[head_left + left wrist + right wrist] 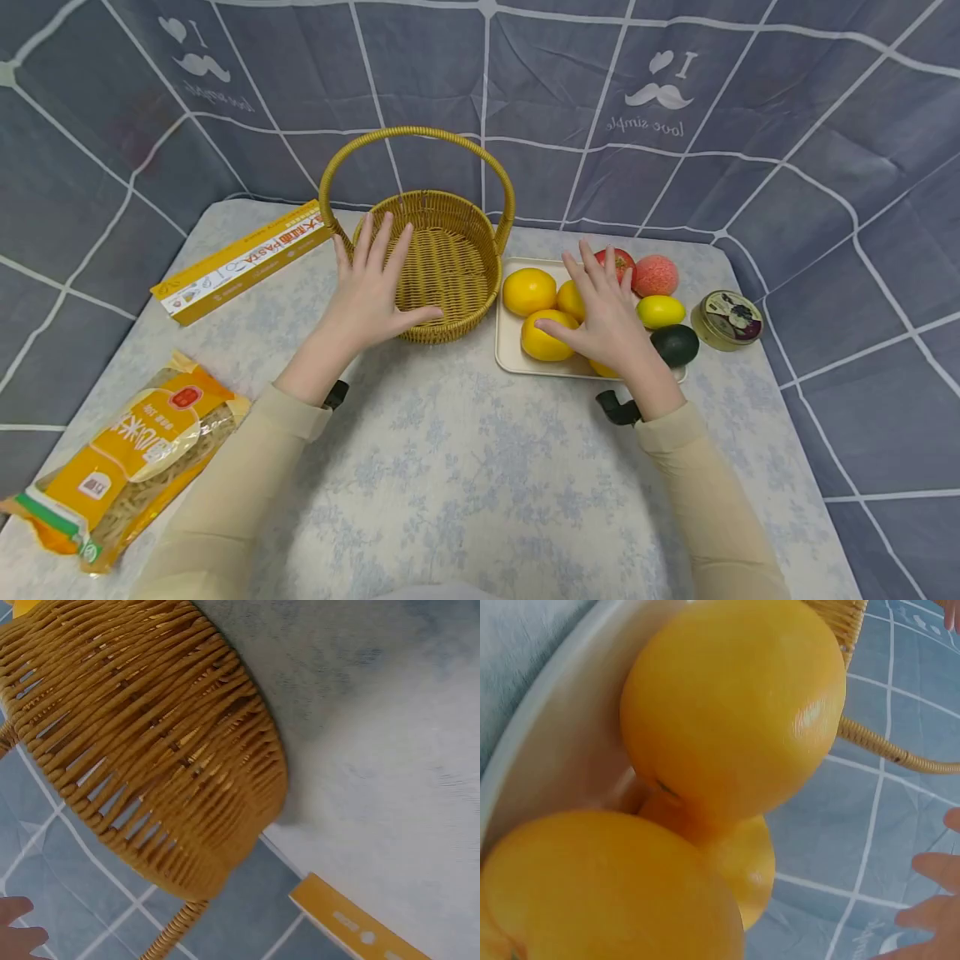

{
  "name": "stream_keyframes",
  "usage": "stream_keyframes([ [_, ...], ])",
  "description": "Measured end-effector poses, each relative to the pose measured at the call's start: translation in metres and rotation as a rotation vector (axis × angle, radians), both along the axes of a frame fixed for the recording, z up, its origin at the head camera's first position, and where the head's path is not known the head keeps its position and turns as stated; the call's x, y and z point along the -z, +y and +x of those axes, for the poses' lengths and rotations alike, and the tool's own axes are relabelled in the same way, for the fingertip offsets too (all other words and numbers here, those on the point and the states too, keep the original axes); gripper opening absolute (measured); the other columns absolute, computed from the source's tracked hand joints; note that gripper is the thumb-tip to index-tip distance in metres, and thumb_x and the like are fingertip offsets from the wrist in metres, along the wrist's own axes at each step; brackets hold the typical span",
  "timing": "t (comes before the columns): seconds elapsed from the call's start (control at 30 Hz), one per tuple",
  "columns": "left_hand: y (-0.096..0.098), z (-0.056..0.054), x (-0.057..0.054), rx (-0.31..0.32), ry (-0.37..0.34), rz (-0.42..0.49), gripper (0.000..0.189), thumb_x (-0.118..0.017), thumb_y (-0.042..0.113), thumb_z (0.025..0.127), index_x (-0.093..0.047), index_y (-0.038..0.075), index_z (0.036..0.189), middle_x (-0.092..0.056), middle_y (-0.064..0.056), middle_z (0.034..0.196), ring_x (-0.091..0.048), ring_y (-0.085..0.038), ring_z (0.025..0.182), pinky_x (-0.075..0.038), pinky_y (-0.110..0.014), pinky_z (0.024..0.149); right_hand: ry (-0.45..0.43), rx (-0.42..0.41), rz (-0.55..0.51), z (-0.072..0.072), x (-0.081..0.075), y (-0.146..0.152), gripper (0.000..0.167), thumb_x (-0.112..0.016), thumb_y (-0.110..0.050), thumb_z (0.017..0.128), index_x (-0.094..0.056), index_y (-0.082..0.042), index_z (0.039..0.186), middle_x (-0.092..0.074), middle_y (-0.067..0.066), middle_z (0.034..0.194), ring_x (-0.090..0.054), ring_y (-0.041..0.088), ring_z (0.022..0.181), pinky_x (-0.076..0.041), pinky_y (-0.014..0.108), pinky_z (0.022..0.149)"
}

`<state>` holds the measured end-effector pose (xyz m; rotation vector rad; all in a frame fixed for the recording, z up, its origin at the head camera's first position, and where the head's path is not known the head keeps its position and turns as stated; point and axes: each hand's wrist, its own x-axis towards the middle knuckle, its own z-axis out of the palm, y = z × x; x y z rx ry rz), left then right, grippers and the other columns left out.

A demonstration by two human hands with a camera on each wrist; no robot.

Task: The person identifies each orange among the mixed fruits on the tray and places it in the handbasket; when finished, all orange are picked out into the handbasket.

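Observation:
My left hand [367, 296] is spread with straight fingers over the left side of a woven wicker basket [450, 271] with a tall arched handle. In the left wrist view the basket's wall [150, 735] fills much of the picture, and fingertips [19, 930] show at the lower left. My right hand [606, 321] hovers, fingers spread, above a cream tray [517, 362] of fruit. Several yellow-orange oranges [529, 292] lie on that tray; up close, one orange [735, 705] appears untouched in the right wrist view. Neither hand holds anything.
Around the tray's right side are a red fruit [622, 263], a peach [656, 275], a lemon [661, 312] and a dark green avocado [675, 345]. Farther right stands a lidded jar [726, 320]. A pasta box [243, 262] and a pasta bag [135, 462] lie left.

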<state>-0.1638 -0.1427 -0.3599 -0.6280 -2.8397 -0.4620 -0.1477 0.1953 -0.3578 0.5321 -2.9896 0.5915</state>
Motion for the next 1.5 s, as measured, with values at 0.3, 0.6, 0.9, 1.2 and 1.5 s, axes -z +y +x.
stream_keyframes([
  [0.3,-0.018,0.014,0.007,-0.036,-0.045,0.119,0.115,-0.041,0.085,0.08,-0.008,0.01,0.16,-0.004,-0.02,0.165,0.004,-0.039,0.153,-0.002,-0.069,0.119,-0.049,-0.053,-0.063,0.009,0.011,-0.006,0.093,-0.074,-0.052,0.083,-0.031,-0.011,0.155,-0.023,0.014,0.163,-0.004,0.042,0.152,-0.002,0.067,0.12],
  [0.6,-0.035,0.028,0.016,-0.173,-0.193,0.33,0.101,-0.058,0.063,0.09,-0.008,0.009,0.16,-0.007,-0.016,0.165,-0.008,-0.04,0.151,-0.018,-0.068,0.117,-0.122,-0.074,-0.104,0.013,0.023,-0.011,0.091,-0.077,-0.049,0.081,-0.036,-0.009,0.152,-0.034,0.013,0.158,-0.026,0.038,0.148,-0.022,0.06,0.12],
  [0.9,-0.044,0.023,0.029,-0.281,-0.386,0.454,0.089,-0.051,0.056,0.097,-0.011,0.004,0.158,-0.014,-0.025,0.16,-0.022,-0.044,0.146,-0.028,-0.065,0.114,-0.096,-0.079,-0.05,0.014,0.034,-0.013,0.081,-0.083,-0.03,0.08,-0.044,-0.003,0.145,-0.048,0.018,0.145,-0.045,0.037,0.132,-0.039,0.053,0.113],
  [1.2,-0.042,0.015,0.04,-0.296,-0.545,0.58,0.083,-0.055,0.035,0.101,-0.005,0.003,0.158,-0.02,-0.027,0.157,-0.036,-0.043,0.138,-0.044,-0.057,0.107,-0.081,-0.063,-0.004,0.015,0.042,-0.016,0.079,-0.086,-0.019,0.076,-0.046,-0.002,0.143,-0.046,0.021,0.142,-0.043,0.04,0.131,-0.04,0.054,0.111],
  [1.5,-0.038,0.009,0.041,-0.343,-0.574,0.676,0.079,-0.058,0.022,0.1,-0.007,0.008,0.159,-0.026,-0.021,0.157,-0.042,-0.037,0.135,-0.054,-0.049,0.096,-0.042,-0.049,0.046,0.016,0.049,-0.018,0.076,-0.084,-0.013,0.075,-0.047,-0.002,0.14,-0.047,0.022,0.138,-0.044,0.042,0.125,-0.039,0.054,0.11],
])
